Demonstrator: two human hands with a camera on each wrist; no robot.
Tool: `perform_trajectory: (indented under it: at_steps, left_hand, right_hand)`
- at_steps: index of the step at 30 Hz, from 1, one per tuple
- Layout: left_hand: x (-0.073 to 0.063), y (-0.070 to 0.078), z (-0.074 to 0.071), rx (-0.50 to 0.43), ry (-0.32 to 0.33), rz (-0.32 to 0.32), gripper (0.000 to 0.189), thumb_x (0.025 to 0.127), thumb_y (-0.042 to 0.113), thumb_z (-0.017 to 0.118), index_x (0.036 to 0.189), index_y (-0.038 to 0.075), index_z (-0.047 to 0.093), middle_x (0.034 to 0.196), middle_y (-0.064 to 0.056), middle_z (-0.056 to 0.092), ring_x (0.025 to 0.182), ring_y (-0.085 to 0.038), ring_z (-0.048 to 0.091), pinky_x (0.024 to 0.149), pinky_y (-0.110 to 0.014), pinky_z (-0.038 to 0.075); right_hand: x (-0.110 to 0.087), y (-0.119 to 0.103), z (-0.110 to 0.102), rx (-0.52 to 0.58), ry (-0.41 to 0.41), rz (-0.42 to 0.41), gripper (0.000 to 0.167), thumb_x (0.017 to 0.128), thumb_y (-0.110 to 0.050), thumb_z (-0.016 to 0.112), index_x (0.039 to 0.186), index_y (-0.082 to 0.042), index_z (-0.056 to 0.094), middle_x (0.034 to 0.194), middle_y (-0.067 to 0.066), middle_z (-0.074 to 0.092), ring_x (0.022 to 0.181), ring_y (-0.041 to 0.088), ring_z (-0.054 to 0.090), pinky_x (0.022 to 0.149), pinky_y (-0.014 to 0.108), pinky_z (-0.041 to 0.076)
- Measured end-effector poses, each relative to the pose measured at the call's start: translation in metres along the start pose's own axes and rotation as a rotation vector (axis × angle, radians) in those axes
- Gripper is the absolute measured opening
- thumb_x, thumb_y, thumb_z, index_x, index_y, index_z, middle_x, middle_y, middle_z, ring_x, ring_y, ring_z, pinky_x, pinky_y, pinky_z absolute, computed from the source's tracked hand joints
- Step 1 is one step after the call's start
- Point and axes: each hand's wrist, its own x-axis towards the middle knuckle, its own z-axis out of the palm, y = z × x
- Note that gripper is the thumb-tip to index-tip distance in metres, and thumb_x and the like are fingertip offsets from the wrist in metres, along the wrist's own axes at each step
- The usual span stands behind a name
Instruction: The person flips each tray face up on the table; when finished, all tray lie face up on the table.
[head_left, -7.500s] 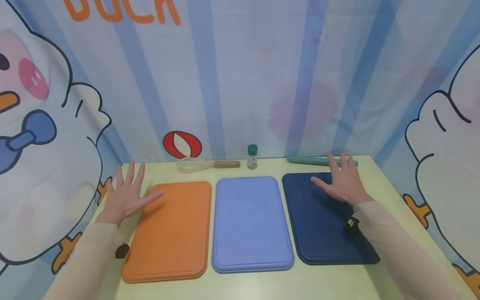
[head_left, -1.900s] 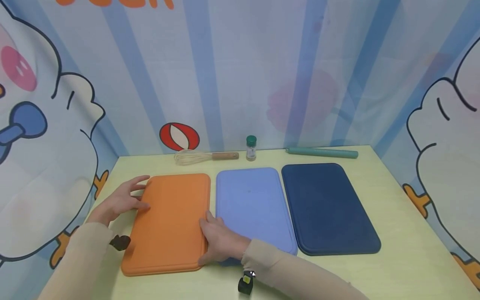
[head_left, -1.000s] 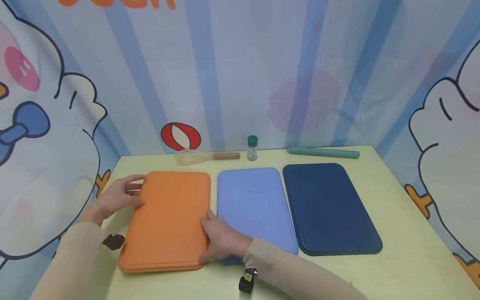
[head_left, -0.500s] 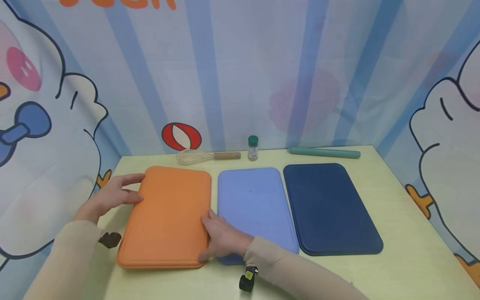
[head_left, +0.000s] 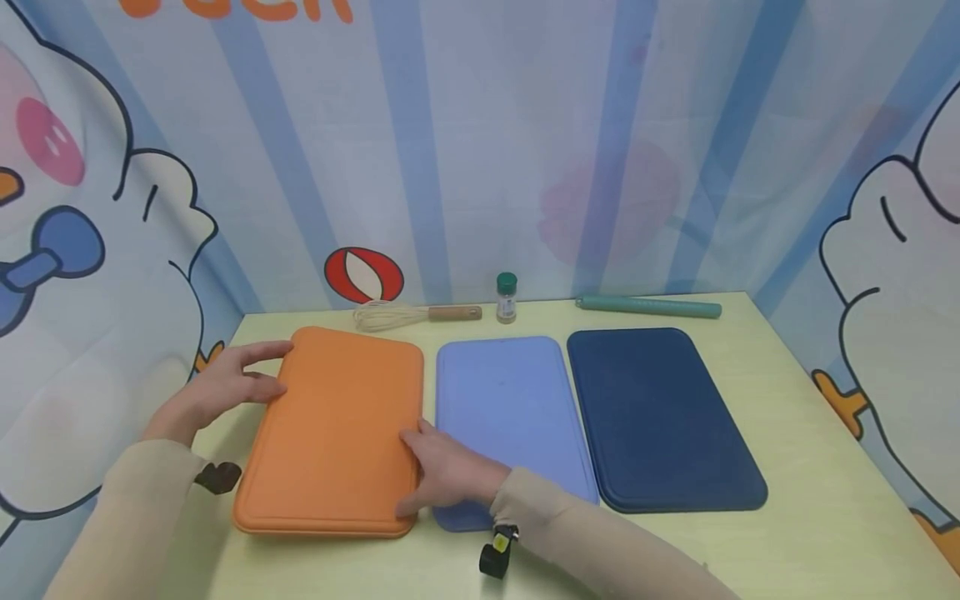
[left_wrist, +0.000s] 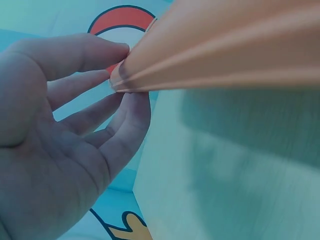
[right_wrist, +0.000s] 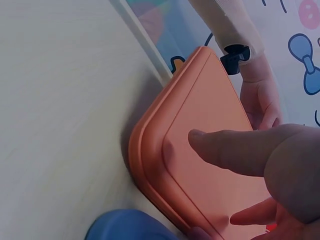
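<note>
An orange tray (head_left: 337, 433), flat side up, lies on the left of the table with its far left part raised. My left hand (head_left: 213, 396) pinches its left edge near the far corner. In the left wrist view, fingertips (left_wrist: 120, 52) sit above and below the rim, and a shadow falls on the table beneath. My right hand (head_left: 450, 471) holds the right edge near the close corner, its thumb (right_wrist: 225, 147) resting on top in the right wrist view. Just right of it lies a light blue tray (head_left: 502, 400), partly covered by my right hand.
A dark blue tray (head_left: 663, 417) lies at the right. Along the back edge are a whisk (head_left: 412, 314) with a wooden handle, a small green-capped jar (head_left: 506, 298) and a green rolling pin (head_left: 648, 307). A printed curtain (head_left: 480, 150) hangs behind the table (head_left: 817, 467).
Both hands were spread open above the trays, then came to the orange tray's two sides. Its far left corner has since risen with my left hand; my right hand has stayed at the right edge.
</note>
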Motion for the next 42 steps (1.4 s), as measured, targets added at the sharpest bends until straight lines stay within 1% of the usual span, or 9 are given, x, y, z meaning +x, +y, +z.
perform_trajectory:
  at_steps: [3,9,12,18,21,27,32,38,42]
  left_hand:
    - [-0.001,0.004,-0.001,0.010,0.007,-0.002,0.074,0.100,0.018,0.072,0.163,0.006,0.036,0.164,-0.024,0.038,0.116,-0.026,0.072,0.090,-0.030,0.059]
    - [-0.003,0.014,-0.002,0.004,0.011,0.000,0.073,0.099,0.020,0.074,0.162,0.008,0.039,0.163,-0.022,0.041,0.109,-0.015,0.073,0.089,-0.031,0.060]
    - [-0.003,0.018,-0.001,0.007,0.016,-0.001,0.073,0.098,0.021,0.075,0.162,0.008,0.040,0.163,-0.021,0.041,0.110,-0.015,0.073,0.090,-0.032,0.060]
    - [-0.002,0.026,0.001,0.006,0.025,-0.019,0.074,0.098,0.021,0.075,0.162,0.008,0.040,0.161,-0.021,0.043,0.114,-0.021,0.072,0.092,-0.038,0.060]
    - [-0.001,0.029,0.002,-0.008,0.026,-0.007,0.074,0.098,0.020,0.075,0.162,0.007,0.039,0.162,-0.022,0.042,0.113,-0.018,0.072,0.091,-0.035,0.060]
    - [-0.001,0.035,0.001,-0.021,0.032,0.022,0.074,0.098,0.018,0.075,0.162,0.004,0.038,0.165,-0.021,0.038,0.106,-0.006,0.071,0.088,-0.031,0.060]
    - [-0.001,0.042,0.001,-0.029,0.033,0.029,0.073,0.099,0.018,0.074,0.161,0.004,0.039,0.164,-0.020,0.039,0.105,-0.005,0.071,0.087,-0.031,0.060]
    - [-0.001,0.049,-0.001,-0.036,0.033,0.070,0.066,0.102,0.014,0.067,0.160,0.002,0.040,0.162,-0.022,0.041,0.105,-0.004,0.071,0.087,-0.029,0.060]
    - [0.000,0.054,-0.001,-0.041,0.039,0.090,0.063,0.103,0.012,0.064,0.160,0.001,0.039,0.160,-0.023,0.044,0.103,-0.006,0.073,0.087,-0.027,0.060]
  right_hand:
    - [-0.001,-0.002,-0.004,-0.002,0.001,-0.012,0.103,0.082,-0.034,0.092,0.163,-0.004,0.035,0.169,0.025,0.027,0.154,0.035,0.034,0.124,0.041,0.034]
    - [-0.005,-0.007,-0.013,-0.004,0.005,-0.010,0.099,0.085,-0.038,0.087,0.164,-0.009,0.035,0.161,0.020,0.039,0.146,0.028,0.044,0.119,0.037,0.040]
    - [-0.004,-0.009,-0.016,-0.004,0.021,-0.029,0.095,0.088,-0.041,0.084,0.165,-0.012,0.035,0.159,0.016,0.042,0.145,0.024,0.044,0.118,0.035,0.041]
    - [0.001,-0.018,-0.022,0.052,0.051,-0.090,0.087,0.092,-0.039,0.080,0.164,-0.017,0.036,0.165,0.008,0.039,0.154,0.025,0.033,0.122,0.042,0.036]
    - [0.002,-0.026,-0.027,0.062,0.060,-0.115,0.084,0.093,-0.037,0.079,0.164,-0.019,0.037,0.166,0.005,0.040,0.156,0.026,0.030,0.123,0.044,0.035]
    - [0.003,-0.044,-0.036,0.038,0.083,-0.154,0.080,0.095,-0.038,0.077,0.163,-0.023,0.038,0.163,0.001,0.044,0.154,0.024,0.034,0.122,0.044,0.037]
    - [0.006,-0.055,-0.039,0.029,0.106,-0.215,0.077,0.096,-0.038,0.077,0.162,-0.024,0.041,0.160,-0.002,0.047,0.148,0.019,0.040,0.117,0.039,0.042]
    - [0.008,-0.068,-0.044,0.030,0.123,-0.275,0.072,0.097,-0.036,0.076,0.161,-0.023,0.043,0.160,-0.005,0.048,0.149,0.018,0.039,0.120,0.037,0.038]
    - [0.008,-0.076,-0.047,0.022,0.133,-0.293,0.071,0.098,-0.037,0.075,0.160,-0.022,0.044,0.159,-0.005,0.049,0.148,0.017,0.040,0.121,0.036,0.038]
